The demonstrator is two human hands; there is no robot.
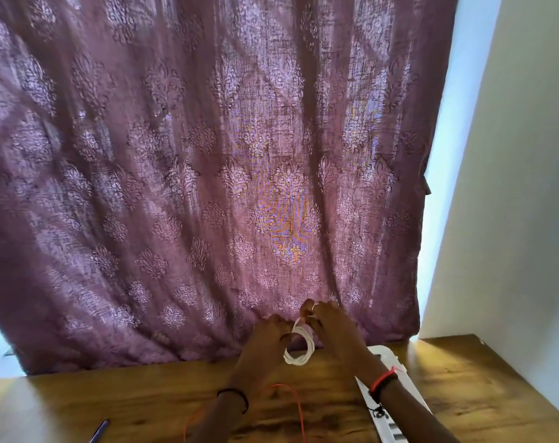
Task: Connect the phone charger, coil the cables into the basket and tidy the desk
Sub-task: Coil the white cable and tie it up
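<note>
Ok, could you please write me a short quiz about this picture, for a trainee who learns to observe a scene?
1. Multiple choice: what do the left hand and the right hand hold together above the desk? A) a phone B) a white coiled cable C) a charger plug
2. True or false: the red cable lies on the desk, outside the white basket.
3. Fill in: behind the desk hangs a purple ____.
Key: 1 B; 2 true; 3 curtain.
</note>
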